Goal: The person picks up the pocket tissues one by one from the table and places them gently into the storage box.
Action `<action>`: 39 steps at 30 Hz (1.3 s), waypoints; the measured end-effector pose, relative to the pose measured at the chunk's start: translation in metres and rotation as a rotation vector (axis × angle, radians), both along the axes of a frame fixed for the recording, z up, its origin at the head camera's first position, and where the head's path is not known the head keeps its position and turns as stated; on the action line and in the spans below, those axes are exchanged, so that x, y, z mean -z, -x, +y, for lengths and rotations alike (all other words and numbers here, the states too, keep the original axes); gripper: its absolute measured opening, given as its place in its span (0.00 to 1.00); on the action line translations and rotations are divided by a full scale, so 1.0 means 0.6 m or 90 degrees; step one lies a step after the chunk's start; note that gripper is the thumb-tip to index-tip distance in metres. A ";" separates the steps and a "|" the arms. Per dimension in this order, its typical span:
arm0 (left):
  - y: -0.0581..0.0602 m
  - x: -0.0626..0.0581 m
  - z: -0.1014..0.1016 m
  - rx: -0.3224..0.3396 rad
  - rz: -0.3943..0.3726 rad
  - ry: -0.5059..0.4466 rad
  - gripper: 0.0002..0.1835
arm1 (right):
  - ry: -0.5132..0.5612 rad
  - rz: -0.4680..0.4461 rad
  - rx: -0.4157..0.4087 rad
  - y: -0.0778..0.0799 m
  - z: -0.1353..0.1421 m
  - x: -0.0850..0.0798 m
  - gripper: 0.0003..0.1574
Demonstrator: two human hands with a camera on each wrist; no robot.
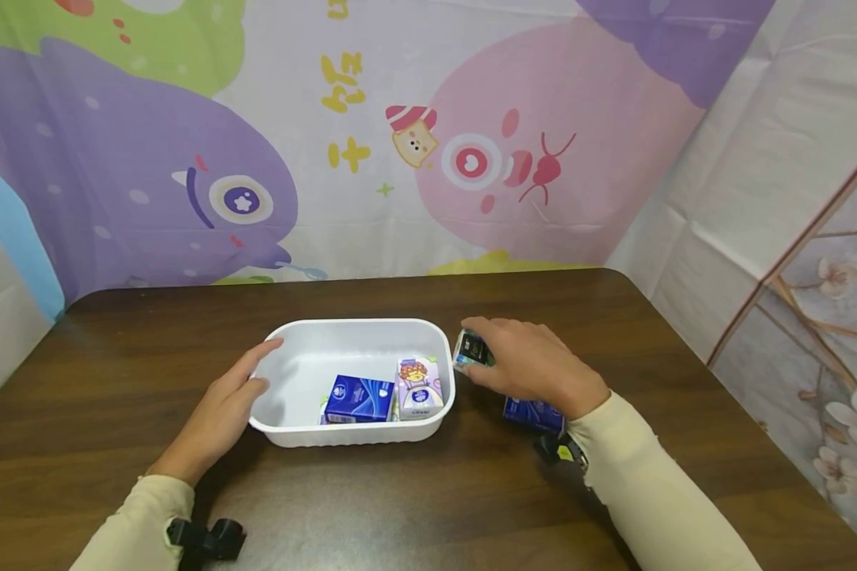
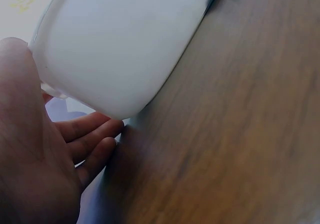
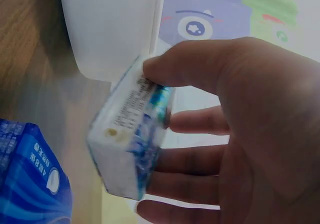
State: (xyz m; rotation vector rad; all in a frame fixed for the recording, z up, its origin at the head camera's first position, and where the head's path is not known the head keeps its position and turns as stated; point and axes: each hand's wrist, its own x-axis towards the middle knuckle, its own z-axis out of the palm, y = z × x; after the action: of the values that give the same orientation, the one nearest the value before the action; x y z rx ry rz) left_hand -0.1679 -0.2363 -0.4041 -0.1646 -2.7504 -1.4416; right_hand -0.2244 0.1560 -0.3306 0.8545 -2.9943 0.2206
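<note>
My right hand (image 1: 524,361) pinches a small tissue pack (image 3: 127,129), white-sided with a blue-green edge, between thumb and fingers. In the head view its dark label (image 1: 474,347) shows just right of a white plastic tub (image 1: 286,432). At the tub's left end, my left hand (image 1: 221,404) holds the rim with thumb and index finger. Its other fingers (image 2: 92,154) lie against the outside wall, near the table. Inside the tub, a blue tissue pack (image 1: 360,398) leans beside a pale pack with a cartoon figure (image 1: 419,387). Another, partly hidden pack lies under the blue one.
A second blue tissue pack (image 1: 534,414) lies on the brown wooden table (image 1: 371,500) below my right hand, partly covered by the wrist. Behind the table's far edge hangs a cartoon-printed cloth (image 1: 357,214). A floral panel (image 1: 828,341) stands at the right.
</note>
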 end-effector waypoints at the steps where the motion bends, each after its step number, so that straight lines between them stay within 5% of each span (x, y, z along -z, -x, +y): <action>1: 0.000 0.000 0.000 0.001 -0.001 -0.001 0.29 | 0.001 0.008 -0.002 0.000 0.000 0.000 0.40; 13: -0.001 -0.001 0.000 0.000 -0.004 -0.004 0.29 | 0.005 0.048 0.000 0.004 -0.001 0.000 0.39; 26: 0.000 -0.001 -0.001 0.000 -0.006 -0.003 0.29 | 0.060 0.071 0.085 0.002 -0.011 -0.002 0.40; 39: -0.002 -0.002 0.000 -0.003 -0.012 0.005 0.28 | 0.104 0.069 0.054 -0.005 -0.016 -0.002 0.35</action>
State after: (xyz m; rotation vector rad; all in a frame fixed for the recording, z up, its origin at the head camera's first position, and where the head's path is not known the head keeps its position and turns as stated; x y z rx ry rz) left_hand -0.1668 -0.2360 -0.4027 -0.1457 -2.7703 -1.4394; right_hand -0.2216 0.1463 -0.3293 0.6996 -2.8564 0.3966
